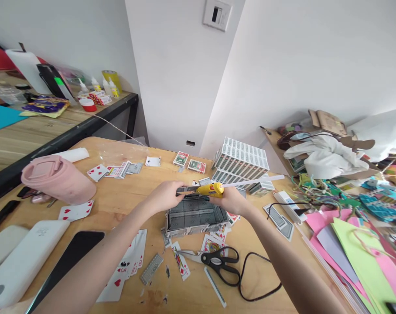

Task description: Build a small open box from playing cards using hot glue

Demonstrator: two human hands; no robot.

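Far left: 2 white power banks (28, 261), slanted; 1 pink roll (59, 179) behind them; 1 phone (69, 266), face up, partly under the left forearm. 4 glue bottles (113, 88) upright on the side table. Left hand (163, 196) pinches 1 dark strip (185, 190) above the box's back left corner. 2 red card packs (181, 158) lie behind, near the wall. 1 card box (198, 218) mid-table, open side up, long axis left-right. 1 yellow glue gun (209, 189) over its back edge, long axis roughly left-right, nose left toward the strip, glue stick (253, 181) out the rear to the right. Right hand (232, 199) closed on the gun. 1 scissors (214, 261) in front of the box, tips left, handles right. 1 pack stack (242, 159) back right, too many to count. Then 2 face-down cards (274, 216), 1 power strip (288, 206), several coloured sheets (355, 257) far right.
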